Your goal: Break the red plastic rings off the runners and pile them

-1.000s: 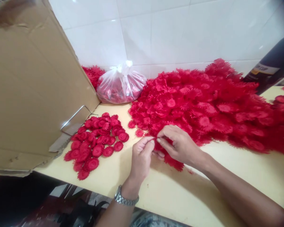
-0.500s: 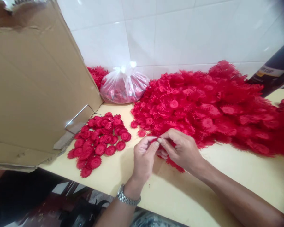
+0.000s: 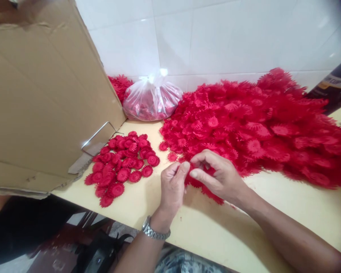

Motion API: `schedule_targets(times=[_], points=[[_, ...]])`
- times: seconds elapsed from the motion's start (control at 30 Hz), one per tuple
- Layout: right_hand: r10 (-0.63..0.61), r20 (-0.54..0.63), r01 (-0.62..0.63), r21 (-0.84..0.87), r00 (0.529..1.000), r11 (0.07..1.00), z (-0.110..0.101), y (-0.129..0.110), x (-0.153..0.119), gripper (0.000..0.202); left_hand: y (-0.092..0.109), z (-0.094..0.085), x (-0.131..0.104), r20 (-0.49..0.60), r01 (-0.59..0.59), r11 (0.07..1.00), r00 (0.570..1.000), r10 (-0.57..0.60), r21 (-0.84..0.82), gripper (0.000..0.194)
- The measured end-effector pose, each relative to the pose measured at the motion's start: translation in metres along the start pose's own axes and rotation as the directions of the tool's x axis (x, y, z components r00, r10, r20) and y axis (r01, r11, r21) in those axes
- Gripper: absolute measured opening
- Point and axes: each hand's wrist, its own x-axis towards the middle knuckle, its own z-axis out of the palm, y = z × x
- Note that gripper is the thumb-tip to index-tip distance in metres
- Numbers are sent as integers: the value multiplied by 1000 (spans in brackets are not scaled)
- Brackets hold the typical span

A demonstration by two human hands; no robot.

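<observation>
My left hand (image 3: pixel 172 185), with a metal watch on the wrist, is closed with its thumb pressed against the bent fingers; whatever it pinches is hidden. Just beside it my right hand (image 3: pixel 220 178) has thumb and index finger apart, with nothing visible between them. Both hands are over the near edge of a large heap of red fringed discs (image 3: pixel 252 146), which look like paper or cloth flowers. To the left lies a smaller cluster of red discs (image 3: pixel 122 174) whose fringes look folded up, like shallow cups.
A cardboard box (image 3: pixel 45 94) stands at the left with a bent metal wire (image 3: pixel 96 135) near its foot. Behind the cluster sits a tied clear plastic bag (image 3: pixel 152 102). A dark bottle-like container (image 3: pixel 333 85) leans at the right. The table (image 3: pixel 204 231) is pale yellow.
My right thumb and index finger have come apart and moved slightly away from my left hand, where they had been pinching together. The whole view has shifted a little.
</observation>
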Motion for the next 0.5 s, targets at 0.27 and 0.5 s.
schedule_targets(times=[0.27,0.5], points=[[32,-42,-35,-62,999,997,-5,-4,2,12,0,-1,-2,249,39,999,968,-34,-13,31],[-173,-325,-107,-689,930,716,-39,24,12,16,5,2,3,323,196,962,938,-127,-190,21]])
